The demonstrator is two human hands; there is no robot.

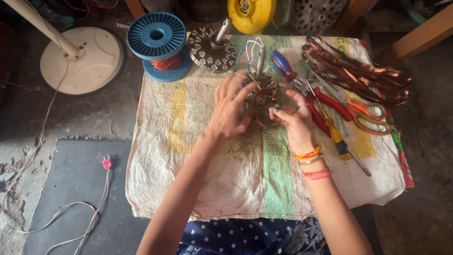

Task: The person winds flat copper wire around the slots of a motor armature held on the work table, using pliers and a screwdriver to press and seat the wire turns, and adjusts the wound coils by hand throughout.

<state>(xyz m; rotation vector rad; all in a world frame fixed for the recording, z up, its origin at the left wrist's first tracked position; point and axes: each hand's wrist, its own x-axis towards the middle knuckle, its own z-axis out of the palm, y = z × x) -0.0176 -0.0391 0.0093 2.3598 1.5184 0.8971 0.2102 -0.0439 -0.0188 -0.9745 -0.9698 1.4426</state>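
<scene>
round motor stator (262, 97) with copper windings, upright shaft, on woven sack

Blue spool (156, 35), orange-handled scissors (373, 117)

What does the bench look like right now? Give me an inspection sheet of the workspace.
Surface: woven sack cloth, stained, spread over the bench.
Job's things: motor stator with copper windings, shaft up, blue and white leads.
Clutter: copper wire spool, second stator, loose copper wire bundle, scissors, red pliers, screwdrivers.
Grippers: left hand and right hand both on the stator.
Cables: white cord with pink plug on the floor.
Surroundings: fan base, yellow housing.
</scene>
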